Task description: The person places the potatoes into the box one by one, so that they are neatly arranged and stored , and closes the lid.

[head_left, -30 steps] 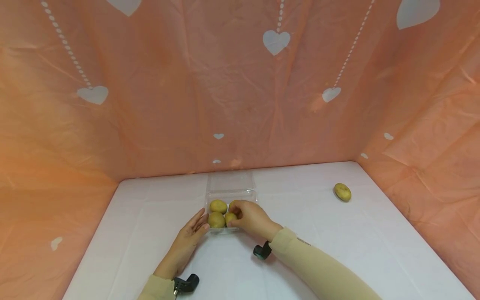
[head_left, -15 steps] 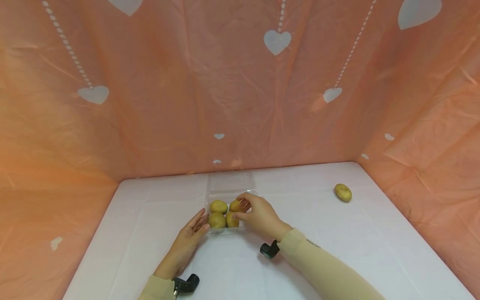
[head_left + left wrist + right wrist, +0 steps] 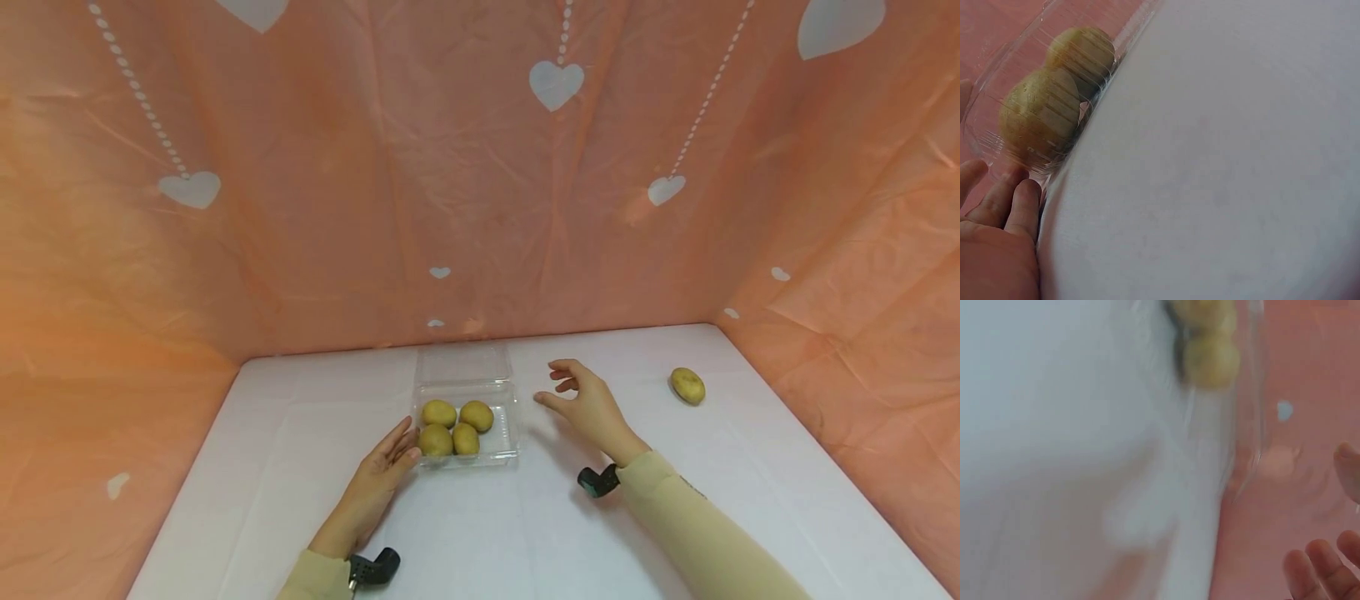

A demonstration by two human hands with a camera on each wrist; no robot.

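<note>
A clear plastic clamshell box [image 3: 504, 432] stands on the table with its lid [image 3: 462, 365] folded back. Several yellow-brown potatoes [image 3: 436, 440] sit in its left part, in two rows. My left hand [image 3: 377, 477] is at the box's left side, fingers extended; in the left wrist view its fingertips [image 3: 1030, 190] are right at the box's end, beside a potato [image 3: 1038, 115]. To the right of the box, my right hand [image 3: 591, 408] hovers over the table, its fingers loosely bent and holding nothing. Another potato [image 3: 687, 386] lies farther right.
A white cloth [image 3: 300, 433] covers the table. Orange sheeting [image 3: 487, 208] with white hearts rises behind it and along both sides. The right part of the box shows its bare bottom.
My right hand has let go of a potato at the front of the box and moved right, out of the box. The left hand has stayed in place.
</note>
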